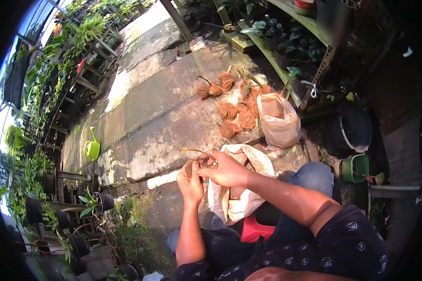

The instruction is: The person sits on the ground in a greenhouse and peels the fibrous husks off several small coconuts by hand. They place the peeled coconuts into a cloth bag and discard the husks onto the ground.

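Between both hands is a brown fibrous clump [190, 168] with a thin plant stem [197, 150] sticking out of it to the left. My left hand [191, 182] grips the clump from below, its thumb pressed on the front. My right hand [225, 169] closes around the clump's upper right side, by the stem. An open white woven sack [248, 207] with brown material inside stands right below my hands. Farther ahead, several reddish-brown fibre balls [228, 110], some with stems, lie on the concrete beside an upright pale plastic bag [279, 126].
A lime-green watering can [92, 149] stands on the paving at left. A white roll or tube [162, 180] lies left of my hands. A red plastic stool [255, 230] shows between my legs. At right are a green pot [354, 168] and plant shelves [270, 52].
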A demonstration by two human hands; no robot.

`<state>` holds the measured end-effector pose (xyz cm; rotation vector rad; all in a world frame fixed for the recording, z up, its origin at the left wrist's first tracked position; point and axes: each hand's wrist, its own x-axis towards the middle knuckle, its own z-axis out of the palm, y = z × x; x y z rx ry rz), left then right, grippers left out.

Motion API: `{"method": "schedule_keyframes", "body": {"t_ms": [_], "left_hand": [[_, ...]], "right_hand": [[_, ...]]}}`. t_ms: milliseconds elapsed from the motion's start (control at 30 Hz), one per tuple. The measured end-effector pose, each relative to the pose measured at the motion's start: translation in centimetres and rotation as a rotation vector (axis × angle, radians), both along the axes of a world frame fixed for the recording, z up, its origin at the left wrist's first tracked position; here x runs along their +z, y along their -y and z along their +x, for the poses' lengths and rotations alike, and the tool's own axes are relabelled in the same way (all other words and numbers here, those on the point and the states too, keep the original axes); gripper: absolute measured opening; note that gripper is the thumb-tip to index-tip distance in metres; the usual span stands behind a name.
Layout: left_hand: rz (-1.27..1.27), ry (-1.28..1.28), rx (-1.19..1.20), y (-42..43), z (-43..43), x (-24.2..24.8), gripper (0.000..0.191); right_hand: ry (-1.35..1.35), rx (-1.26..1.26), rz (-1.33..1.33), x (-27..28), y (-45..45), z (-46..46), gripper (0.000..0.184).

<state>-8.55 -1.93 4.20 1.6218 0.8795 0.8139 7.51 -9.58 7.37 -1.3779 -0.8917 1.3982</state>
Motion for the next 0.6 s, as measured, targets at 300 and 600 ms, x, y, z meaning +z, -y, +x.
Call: {"method": "schedule_keyframes", "body": {"t_ms": [300,600], "left_hand": [[0.113,0.06,-0.044,-0.3,0.2,-0.2,0.056],[0.308,-0.088,-0.161,0.2,0.3,-0.2,0.046]], "right_hand": [[-0.162,-0.107,0.013,-1.6,-1.3,-0.7,0.057],[-0.154,-0.209,0.009,-6.2,-2.4,-1.0,0.06]]}}
